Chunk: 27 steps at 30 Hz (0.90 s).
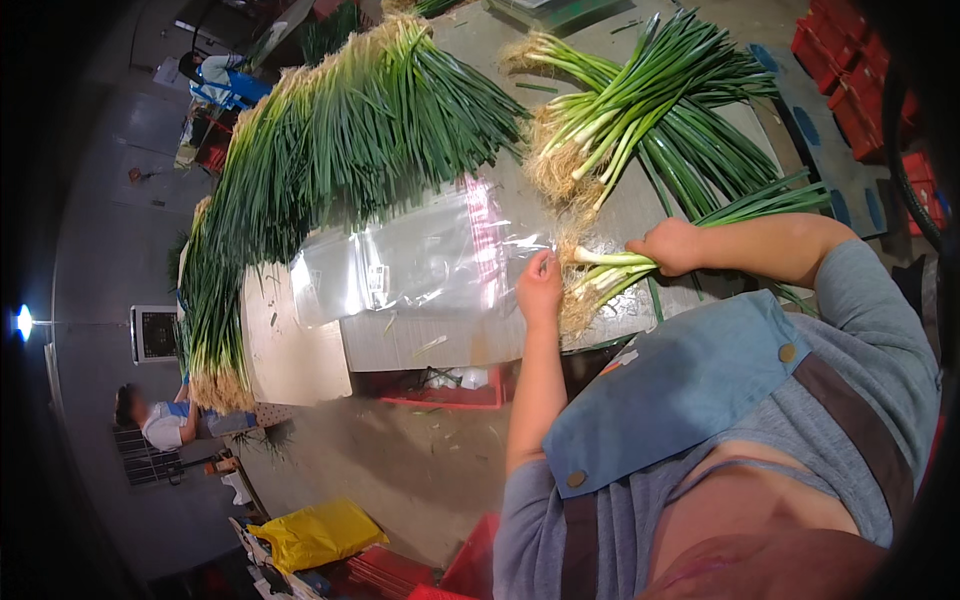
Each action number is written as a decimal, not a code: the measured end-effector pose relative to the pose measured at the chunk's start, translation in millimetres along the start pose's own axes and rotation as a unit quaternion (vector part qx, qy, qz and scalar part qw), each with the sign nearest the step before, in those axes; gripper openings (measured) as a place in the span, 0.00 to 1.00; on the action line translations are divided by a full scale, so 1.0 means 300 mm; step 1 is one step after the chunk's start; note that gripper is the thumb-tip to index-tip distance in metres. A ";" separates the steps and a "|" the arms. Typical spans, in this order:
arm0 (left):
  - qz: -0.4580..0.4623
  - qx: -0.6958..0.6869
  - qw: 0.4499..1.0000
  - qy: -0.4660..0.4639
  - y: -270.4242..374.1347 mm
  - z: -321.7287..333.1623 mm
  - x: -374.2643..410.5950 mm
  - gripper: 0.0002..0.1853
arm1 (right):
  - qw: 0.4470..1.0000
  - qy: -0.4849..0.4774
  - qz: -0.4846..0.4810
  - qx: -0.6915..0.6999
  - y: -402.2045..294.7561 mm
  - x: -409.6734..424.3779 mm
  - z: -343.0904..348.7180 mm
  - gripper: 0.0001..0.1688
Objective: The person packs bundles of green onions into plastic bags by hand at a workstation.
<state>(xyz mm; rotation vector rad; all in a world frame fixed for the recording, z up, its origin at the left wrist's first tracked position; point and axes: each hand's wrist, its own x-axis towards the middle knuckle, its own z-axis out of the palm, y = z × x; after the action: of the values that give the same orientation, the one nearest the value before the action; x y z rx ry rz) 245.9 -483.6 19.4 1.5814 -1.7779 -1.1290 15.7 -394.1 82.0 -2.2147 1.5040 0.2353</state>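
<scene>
My right hand (670, 247) is closed around a small bunch of scallions (611, 274), gripping the pale stalks. Their white bulbs and stringy roots point left toward my other hand, and the green leaves run back under my right forearm. My left hand (540, 285) is beside the root ends with its fingers curled; whether it pinches something is unclear. Clear plastic bags (420, 251) with a pink-printed strip lie flat just left of it. Beyond my right hand, a crossed heap of loose scallions (637, 112) rests on the table (442, 349), roots to the left.
A long row of scallions (360, 127) lines the table's far and left side. Red crates (855, 82) are stacked at right; another red crate (450, 386) is under the table. A yellow bag (319, 534) lies lower left. Two people (161, 424) (225, 82) are at the left.
</scene>
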 end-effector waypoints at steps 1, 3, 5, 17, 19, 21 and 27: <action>-0.002 0.003 1.000 0.025 -0.024 -0.001 0.004 0.15 | 1.000 -0.007 -0.001 0.002 -0.011 0.011 -0.004 0.25; -0.001 0.006 0.998 0.070 -0.080 0.017 0.041 0.16 | 1.000 -0.010 -0.019 -0.017 -0.054 0.009 -0.010 0.23; -0.075 -0.026 0.996 0.026 -0.125 0.017 0.098 0.16 | 0.999 0.001 -0.044 -0.028 -0.096 0.011 -0.011 0.22; -0.130 -0.071 0.986 -0.074 -0.150 -0.010 0.193 0.20 | 0.973 0.038 -0.171 -0.152 -0.148 -0.037 -0.087 0.23; -0.145 -0.131 0.979 -0.056 -0.103 -0.036 0.146 0.18 | 0.971 0.030 -0.192 -0.140 -0.173 -0.050 -0.116 0.24; -0.116 -0.188 0.967 -0.130 -0.147 -0.038 0.137 0.13 | 0.981 0.023 -0.166 -0.093 -0.131 -0.002 -0.083 0.25; -0.079 -0.161 0.979 -0.096 -0.149 -0.069 0.052 0.15 | 0.995 -0.061 -0.084 -0.001 -0.021 0.133 -0.018 0.26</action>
<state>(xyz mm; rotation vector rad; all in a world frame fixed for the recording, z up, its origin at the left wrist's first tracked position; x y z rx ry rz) 284.4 -502.9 -9.3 1.4759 -1.5055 -1.6034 36.5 -427.9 73.2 -2.2699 1.2479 0.3128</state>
